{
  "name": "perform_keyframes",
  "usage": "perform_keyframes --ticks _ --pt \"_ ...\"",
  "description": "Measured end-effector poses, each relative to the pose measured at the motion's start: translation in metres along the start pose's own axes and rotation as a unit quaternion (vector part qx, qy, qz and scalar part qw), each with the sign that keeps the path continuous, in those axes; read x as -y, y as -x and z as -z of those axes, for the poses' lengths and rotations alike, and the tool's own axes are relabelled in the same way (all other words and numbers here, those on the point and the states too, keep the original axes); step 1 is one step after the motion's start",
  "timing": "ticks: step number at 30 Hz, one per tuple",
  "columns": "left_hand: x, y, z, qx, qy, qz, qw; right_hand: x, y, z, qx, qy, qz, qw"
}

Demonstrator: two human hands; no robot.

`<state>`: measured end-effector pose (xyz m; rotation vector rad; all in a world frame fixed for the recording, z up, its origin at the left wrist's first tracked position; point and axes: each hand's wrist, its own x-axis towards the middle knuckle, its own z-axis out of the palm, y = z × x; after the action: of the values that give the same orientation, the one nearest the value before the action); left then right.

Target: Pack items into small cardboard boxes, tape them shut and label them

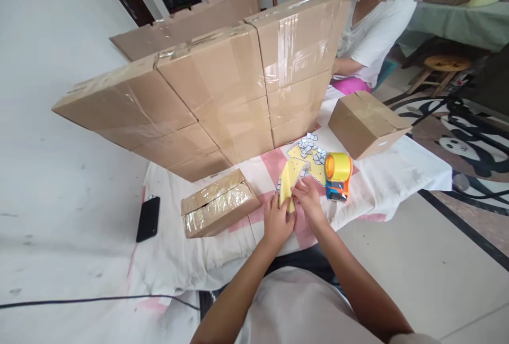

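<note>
My left hand point(279, 222) and my right hand point(309, 200) meet over a yellow paper piece point(289, 177) near the table's front edge. The fingers of both hands are closed on its near end. Beyond it lies another yellow paper cutout point(317, 172) with small dark marks. Small white paper pieces with blue outlines point(308, 148) are heaped over its far part. To the right of my right hand stands a tape dispenser point(338, 187), orange and blue, with a yellow tape roll point(339, 166).
A tall wall of taped cardboard boxes point(234, 95) crosses the table. A small taped box point(218, 206) and a black phone point(148, 219) lie left; another box point(368, 121) sits right. Behind the wall sits a person point(371, 42) in white. A pink-and-white cloth point(238, 248) covers the table.
</note>
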<state>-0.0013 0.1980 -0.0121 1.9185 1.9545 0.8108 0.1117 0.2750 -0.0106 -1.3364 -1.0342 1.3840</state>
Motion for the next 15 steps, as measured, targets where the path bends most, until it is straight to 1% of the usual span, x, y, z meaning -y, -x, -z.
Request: perform_keyframes --ticks 1,2,4,6,7,9,11,13,15 --pt "-0.002 0.005 0.0 0.007 0.003 -0.006 1.0 0.001 0.0 0.0 0.016 -0.021 -0.03 0.999" --pt "-0.004 0.011 0.002 0.012 0.006 -0.01 1.0 0.003 -0.001 0.0 0.033 -0.023 -0.045 0.998" --pt "-0.006 0.022 0.006 0.01 0.012 -0.008 1.0 0.009 0.0 0.001 0.051 -0.01 -0.05 0.997" --pt "-0.006 0.03 0.011 -0.013 0.03 0.007 0.999 0.017 0.004 0.003 0.066 -0.01 -0.056 0.996" --pt "-0.007 0.032 0.015 -0.034 0.046 0.02 0.998 0.021 0.008 0.004 0.078 -0.024 -0.062 0.995" --pt "-0.008 0.031 0.024 -0.082 0.085 0.053 0.992 0.031 0.019 0.006 0.11 -0.074 -0.084 0.988" --pt "-0.011 0.026 0.033 -0.109 0.107 0.076 0.985 0.038 0.031 0.008 0.135 -0.126 -0.106 0.977" --pt "-0.015 0.019 0.042 -0.111 0.098 0.071 0.986 0.042 0.042 0.008 0.145 -0.149 -0.114 0.972" --pt "-0.019 0.014 0.049 -0.101 0.074 0.041 0.991 0.043 0.05 0.007 0.142 -0.152 -0.108 0.972"
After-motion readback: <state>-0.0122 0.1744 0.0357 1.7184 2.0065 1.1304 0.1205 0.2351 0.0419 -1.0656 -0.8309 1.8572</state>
